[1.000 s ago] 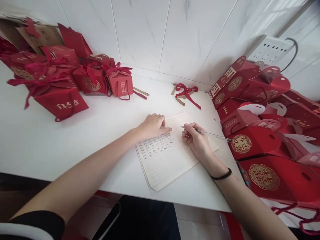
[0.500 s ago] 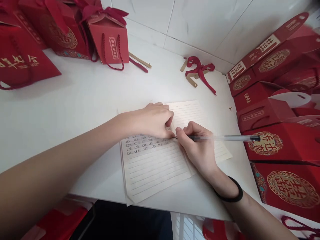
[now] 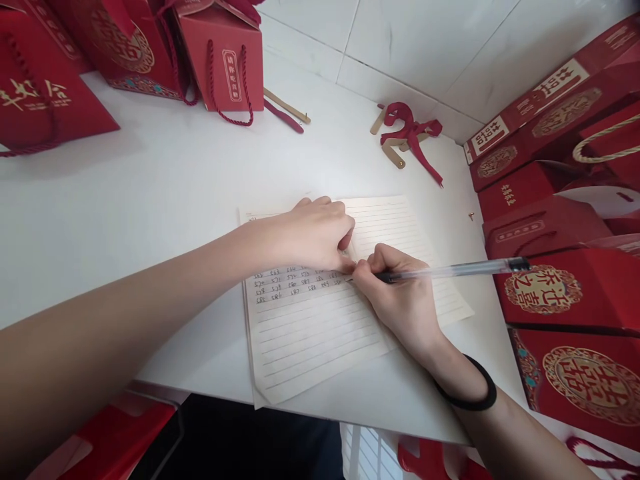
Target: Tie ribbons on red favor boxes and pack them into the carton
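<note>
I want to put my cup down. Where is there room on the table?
The widest bare patch of the table lies left of the paper, below the red bags. A smaller one lies between the paper and the ribbon. The right edge is crowded with red boxes.

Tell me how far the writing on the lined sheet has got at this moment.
Done: about three rows of small figures fill the top of the lined sheet. In hand: the right hand holds the pen with its tip at the end of a written row, while the left hand presses the sheet flat. Left: the ruled lines below are blank.
</note>
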